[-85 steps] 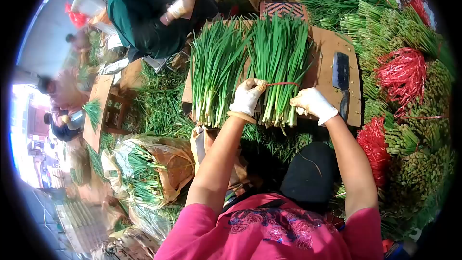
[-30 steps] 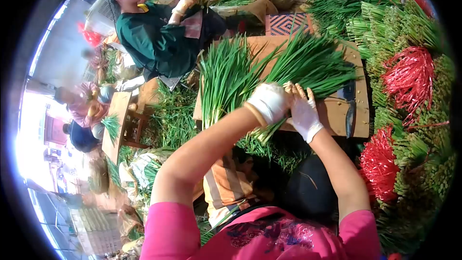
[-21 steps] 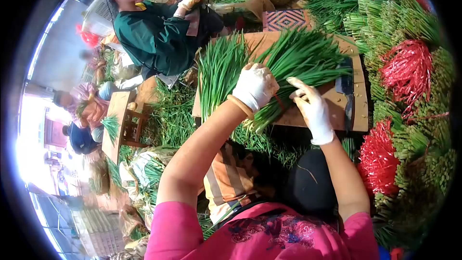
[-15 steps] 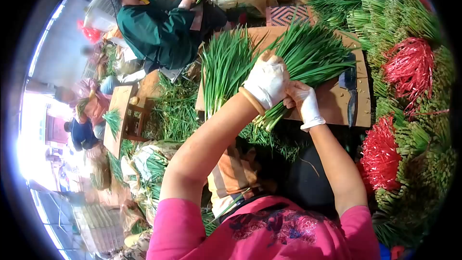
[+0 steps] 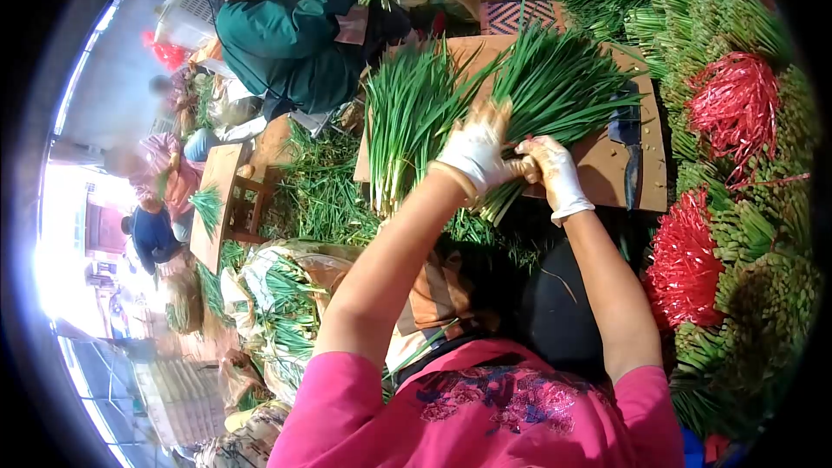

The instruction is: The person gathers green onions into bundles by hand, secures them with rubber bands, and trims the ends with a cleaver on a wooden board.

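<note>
The largest thing is the heap of green stalks (image 5: 737, 234) along the right, two tufts of red strips (shiny ones) lying on it: an upper tuft (image 5: 737, 104) and a lower tuft (image 5: 685, 264). A person in a dark green top (image 5: 286, 43) sits beyond the worktop (image 5: 598, 175), toward the upper left. On the worktop, the leafy bundle (image 5: 559, 78) slants, its leaves fanned to the upper right and its pale stems poking over the near edge. Just left of it lies a second bunch (image 5: 407, 117), stems toward the wearer. Near the right edge rests a dark blade (image 5: 624, 126) with its handle (image 5: 633, 175) (partly under the leaf tips). Of the two white-gloved hands, the left hand (image 5: 481, 152) lies on the bundle, fingers spread wide from the thumb. The right hand (image 5: 555, 172) has its fingers curled narrow beside that thumb; whether they pinch the small red strip (image 5: 528, 137) there, I cannot tell.
</note>
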Available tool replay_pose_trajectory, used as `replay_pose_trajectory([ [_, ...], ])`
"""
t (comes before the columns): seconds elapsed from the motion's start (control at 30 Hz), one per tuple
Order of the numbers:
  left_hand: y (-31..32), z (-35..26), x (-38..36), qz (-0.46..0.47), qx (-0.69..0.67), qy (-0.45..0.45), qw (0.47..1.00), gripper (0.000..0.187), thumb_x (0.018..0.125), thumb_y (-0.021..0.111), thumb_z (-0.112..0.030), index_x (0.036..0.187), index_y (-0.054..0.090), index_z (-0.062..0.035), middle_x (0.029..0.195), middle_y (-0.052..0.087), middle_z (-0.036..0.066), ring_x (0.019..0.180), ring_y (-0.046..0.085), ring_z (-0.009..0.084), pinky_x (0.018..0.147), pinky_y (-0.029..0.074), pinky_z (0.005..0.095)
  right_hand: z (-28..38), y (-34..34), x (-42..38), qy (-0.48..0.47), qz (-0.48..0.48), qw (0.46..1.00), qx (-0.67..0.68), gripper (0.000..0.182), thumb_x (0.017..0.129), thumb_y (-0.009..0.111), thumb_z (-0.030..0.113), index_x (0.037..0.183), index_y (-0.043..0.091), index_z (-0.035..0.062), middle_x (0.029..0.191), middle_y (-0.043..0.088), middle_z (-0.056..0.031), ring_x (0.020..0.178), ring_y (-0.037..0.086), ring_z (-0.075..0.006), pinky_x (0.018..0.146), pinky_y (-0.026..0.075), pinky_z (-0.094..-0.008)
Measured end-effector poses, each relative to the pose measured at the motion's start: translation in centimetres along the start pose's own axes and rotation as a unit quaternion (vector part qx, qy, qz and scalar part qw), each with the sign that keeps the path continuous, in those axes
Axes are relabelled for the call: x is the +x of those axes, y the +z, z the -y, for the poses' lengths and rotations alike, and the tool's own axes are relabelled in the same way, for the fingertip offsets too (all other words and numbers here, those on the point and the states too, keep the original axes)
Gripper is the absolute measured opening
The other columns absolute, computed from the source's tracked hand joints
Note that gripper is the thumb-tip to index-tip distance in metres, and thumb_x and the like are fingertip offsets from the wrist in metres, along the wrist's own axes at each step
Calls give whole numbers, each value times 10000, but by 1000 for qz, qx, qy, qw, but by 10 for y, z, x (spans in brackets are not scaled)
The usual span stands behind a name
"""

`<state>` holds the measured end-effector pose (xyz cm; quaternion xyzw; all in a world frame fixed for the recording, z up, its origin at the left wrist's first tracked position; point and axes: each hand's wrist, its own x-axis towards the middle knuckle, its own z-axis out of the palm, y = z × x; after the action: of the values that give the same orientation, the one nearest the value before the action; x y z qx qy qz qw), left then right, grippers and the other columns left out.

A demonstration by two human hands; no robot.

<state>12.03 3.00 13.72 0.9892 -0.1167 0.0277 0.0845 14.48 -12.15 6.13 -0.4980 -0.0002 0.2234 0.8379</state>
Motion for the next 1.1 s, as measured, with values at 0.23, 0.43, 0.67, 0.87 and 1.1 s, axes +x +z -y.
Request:
replay_pose_trajectory([
  [0.23, 28, -10, -22, -117, -162, 15, 980, 678, 748, 720, -335, 1339, 453, -135, 1353, 416, 214, 1268, 384, 380, 1024, 345, 455, 3, -53, -18, 9, -65, 997, 40, 158, 854, 640, 188, 809, 598, 43, 559, 476, 19, 438, 383, -60, 407, 268, -195],
  [0.43, -4, -6, -14, -3, -37, 2, 999, 285, 664, 702, -317, 794, 670, -67, 841, 638, 153, 810, 612, 330, 738, 490, 403, 9, -36, -17, 37, -63, 997, 24, 123, 826, 656, 143, 784, 593, 46, 565, 496, 10, 444, 397, -51, 411, 278, -192],
  [0.67, -14, -25, 2, 104, 248, 98, 958, 228, 751, 563, -237, 757, 663, -31, 789, 651, 160, 737, 646, 295, 625, 500, 396, 10, -27, -19, 14, -49, 999, -8, 117, 869, 606, 139, 797, 623, 48, 581, 505, 18, 473, 405, -45, 424, 276, -186],
  [0.87, -50, -46, -14, 397, 117, 11, 910, 454, 790, 592, -455, 925, 687, -32, 881, 671, 181, 845, 655, 313, 753, 513, 392, 9, -58, -45, -31, -23, 999, -38, 192, 933, 542, 178, 816, 598, 36, 610, 539, -7, 514, 454, -51, 468, 341, -190],
  [1.1, 33, 18, 33, 292, -340, -223, 866, 913, 744, 717, -487, 1412, 242, -83, 1303, 506, 127, 1183, 499, 256, 992, 385, 403, 1, -121, -69, 21, -126, 955, -266, 170, 914, 535, 174, 813, 608, 59, 820, 627, -6, 741, 596, -108, 591, 492, -237],
])
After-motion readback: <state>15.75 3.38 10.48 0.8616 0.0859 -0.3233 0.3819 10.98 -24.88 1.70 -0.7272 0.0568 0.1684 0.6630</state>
